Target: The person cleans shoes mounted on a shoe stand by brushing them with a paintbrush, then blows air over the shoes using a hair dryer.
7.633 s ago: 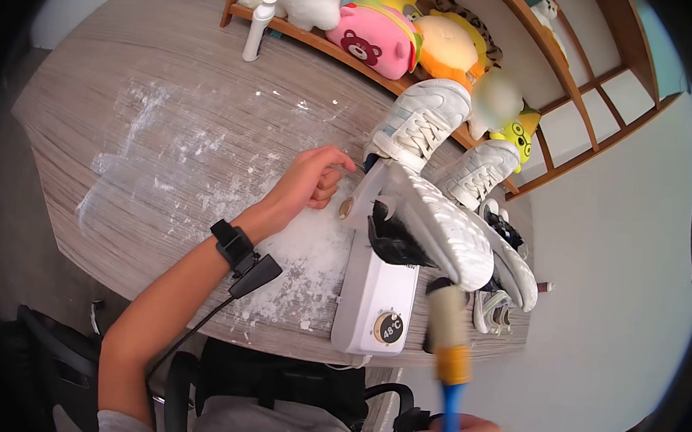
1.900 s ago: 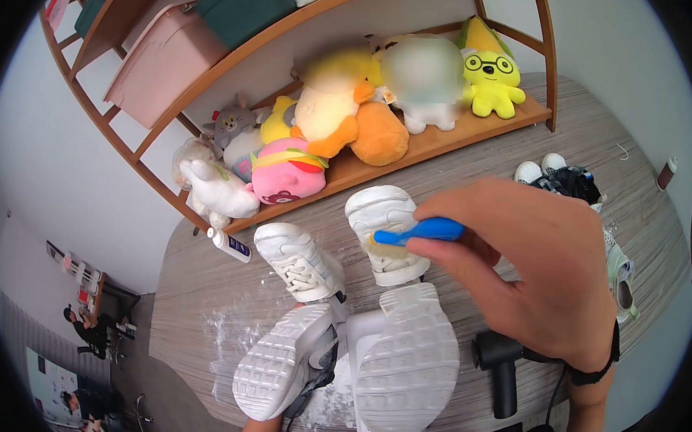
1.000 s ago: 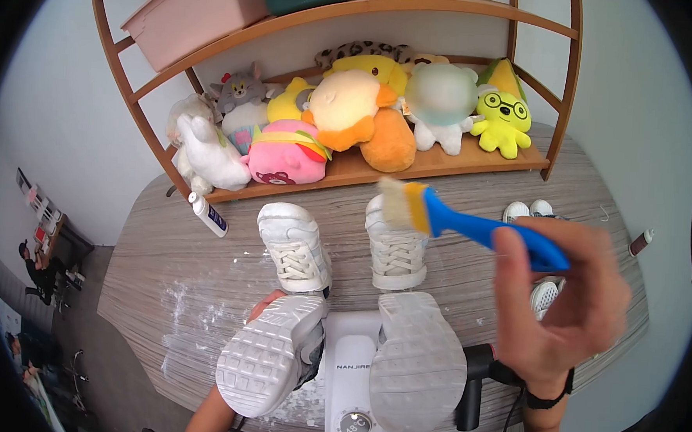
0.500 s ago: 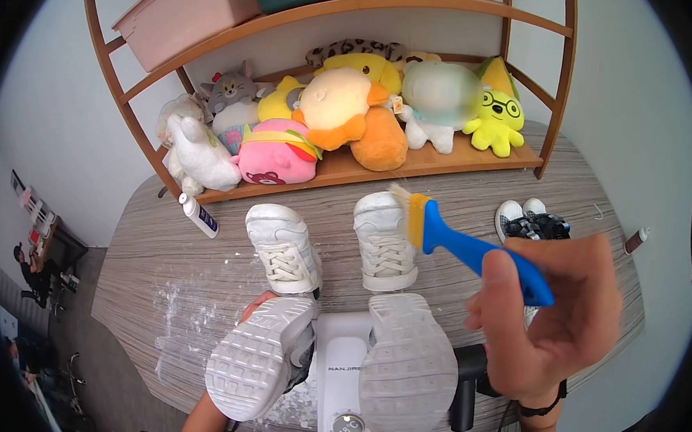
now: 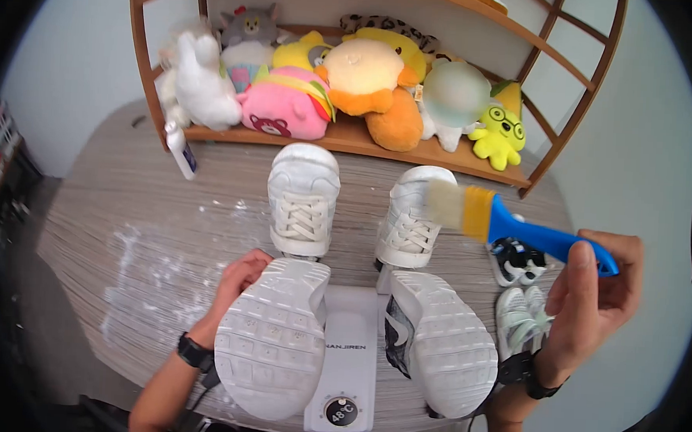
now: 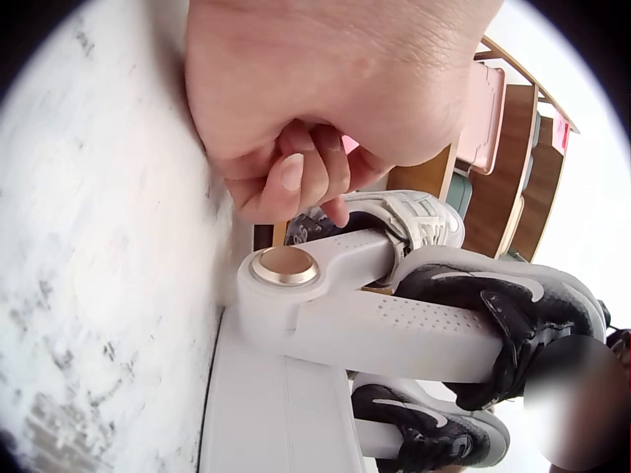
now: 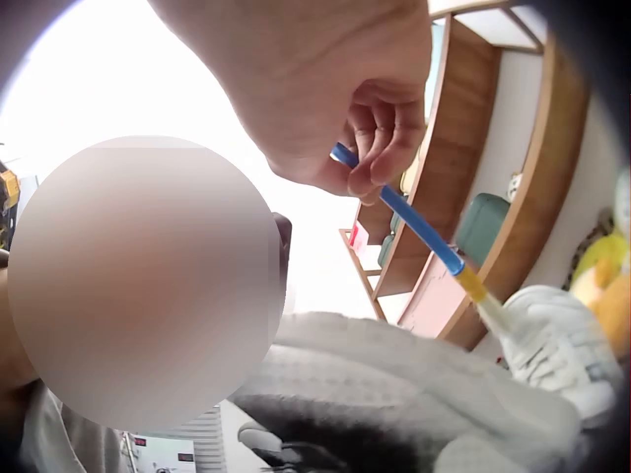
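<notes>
A white shoe dryer (image 5: 346,357) stands at the table's near edge with two white shoes on it, soles up (image 5: 269,337) (image 5: 445,342). Beyond it stand two white sneakers (image 5: 303,198) (image 5: 416,216). My right hand (image 5: 586,264) grips the blue handle of a brush (image 5: 533,237), whose bristles (image 5: 444,204) hover over the right sneaker. In the right wrist view the right hand (image 7: 370,163) pinches the handle's end (image 7: 345,156). My left hand (image 5: 249,264) rests on the table by the left shoe's toe. Its fingers (image 6: 306,182) are curled above the dryer's gold-capped arm (image 6: 284,266) and hold nothing.
A wooden shelf (image 5: 350,142) at the back of the table carries several plush toys. A white bottle (image 5: 179,148) leans at its left end. White powder (image 5: 151,276) is scattered on the table's left side. A dark shoe (image 5: 518,260) and a greenish shoe (image 5: 519,319) lie at the right.
My right hand has drawn the brush back and down to the right, lower in view. My head has tipped down. The left hand stays beside the left shoe.
</notes>
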A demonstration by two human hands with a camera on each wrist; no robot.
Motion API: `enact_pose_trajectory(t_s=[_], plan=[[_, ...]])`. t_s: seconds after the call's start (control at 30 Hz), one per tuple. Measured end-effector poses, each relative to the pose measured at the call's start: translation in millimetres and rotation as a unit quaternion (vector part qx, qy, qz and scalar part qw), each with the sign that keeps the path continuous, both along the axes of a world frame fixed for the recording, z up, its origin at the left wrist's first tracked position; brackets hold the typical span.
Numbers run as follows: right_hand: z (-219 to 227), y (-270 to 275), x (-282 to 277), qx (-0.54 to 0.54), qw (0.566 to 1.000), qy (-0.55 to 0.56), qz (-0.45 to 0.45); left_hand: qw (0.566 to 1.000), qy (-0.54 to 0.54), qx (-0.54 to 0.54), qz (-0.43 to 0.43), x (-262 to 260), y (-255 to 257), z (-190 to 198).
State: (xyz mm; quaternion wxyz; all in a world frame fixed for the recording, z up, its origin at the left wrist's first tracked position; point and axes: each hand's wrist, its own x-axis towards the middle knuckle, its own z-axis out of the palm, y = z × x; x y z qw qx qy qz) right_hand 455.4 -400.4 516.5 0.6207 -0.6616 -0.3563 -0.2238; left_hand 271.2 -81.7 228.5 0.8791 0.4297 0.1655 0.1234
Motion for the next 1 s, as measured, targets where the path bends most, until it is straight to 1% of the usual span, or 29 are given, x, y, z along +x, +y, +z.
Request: enact_pose_trajectory(t_s=[0.07,0.1,0.13,0.17,0.2,0.23,0.27,0.3,0.33,0.37,0.4,0.43,0.47,0.53,0.57,0.6,0.67,0.7,0.73,0.8,0.83,0.87,0.93,0.97,1.0], plan=[[-2.3,2.9,-7.3,-0.034,0.999,-0.012,0.011,0.995,0.063,0.034,0.073,1.0,-17.8,32.4],[-3.9,2.9,-9.5,-0.061,0.998,-0.013,0.025,0.972,0.041,0.207,0.099,0.4,-34.2,59.8],[-3.0,5.8,-12.5,-0.086,0.995,-0.011,0.040,0.975,0.037,0.191,0.107,-1.9,-36.4,68.4],[0.1,11.9,-20.7,-0.093,0.995,0.016,0.040,0.984,0.020,0.157,0.081,-4.7,-36.2,74.1],[1.8,18.8,-26.1,-0.104,0.994,0.012,0.043,0.991,0.002,0.126,0.052,-6.3,-35.0,78.1],[4.6,26.5,-29.3,-0.149,0.987,0.023,0.060,0.996,-0.016,0.083,0.040,-6.2,-33.6,81.3],[7.1,33.8,-32.1,-0.191,0.978,0.034,0.074,0.996,-0.021,0.077,0.040,-8.7,-35.1,82.3],[8.0,41.4,-34.0,-0.212,0.974,0.021,0.074,0.997,-0.017,0.070,0.040,-9.4,-35.4,84.5],[8.3,46.4,-34.7,-0.214,0.974,0.012,0.069,0.997,-0.015,0.065,0.038,-7.9,-34.9,87.5],[9.2,51.1,-34.3,-0.231,0.971,-0.034,0.057,0.997,-0.028,0.065,0.038,-6.4,-34.0,89.9],[12.0,54.8,-35.1,-0.247,0.965,-0.081,0.046,0.997,-0.016,0.063,0.038,-6.5,-33.6,90.5],[15.5,55.6,-39.4,-0.246,0.964,-0.093,0.028,0.998,0.000,0.057,0.038,-7.9,-34.2,89.9],[18.6,57.6,-43.9,-0.251,0.963,-0.097,0.029,0.998,-0.003,0.051,0.040,-9.4,-35.1,89.4],[23.5,62.3,-53.3,-0.206,0.964,-0.156,-0.061,0.998,-0.024,0.052,0.023,-10.9,-34.4,90.1],[26.1,65.2,-57.4,-0.191,0.963,-0.174,-0.079,0.998,-0.025,0.048,0.025,-10.9,-34.4,91.2],[29.9,69.2,-64.4,-0.194,0.962,-0.174,-0.077,0.999,-0.025,0.041,0.021,-11.0,-34.3,92.7],[39.1,78.5,-77.8,-0.183,0.968,-0.159,-0.059,0.999,-0.025,0.034,0.019,-12.0,-33.7,91.0],[42.9,82.6,-78.8,-0.197,0.967,-0.159,-0.024,0.999,-0.028,0.025,0.017,-11.2,-33.3,89.1],[45.5,85.0,-76.1,-0.197,0.967,-0.160,-0.024,0.999,-0.033,0.016,0.015,-10.5,-32.4,88.5],[49.5,92.6,-69.7,-0.335,0.928,-0.152,0.055,0.999,-0.032,0.022,0.016,-9.7,-32.1,89.9],[53.9,99.5,-74.0,-0.375,0.920,-0.097,0.063,0.999,-0.030,0.025,0.017,-10.8,-32.6,89.0],[58.1,104.2,-73.5,-0.379,0.918,-0.097,0.067,0.999,-0.030,0.019,0.021,-12.0,-32.0,87.3],[67.8,111.7,-69.7,-0.431,0.898,-0.005,0.087,0.999,-0.035,0.019,0.015,-10.7,-30.4,86.6],[72.9,115.8,-67.5,-0.459,0.885,-0.003,0.082,0.999,-0.036,0.016,0.014,-10.2,-31.2,86.3],[76.8,121.5,-66.6,-0.460,0.884,-0.003,0.080,0.999,-0.039,0.019,0.015,-10.4,-30.9,86.3]])
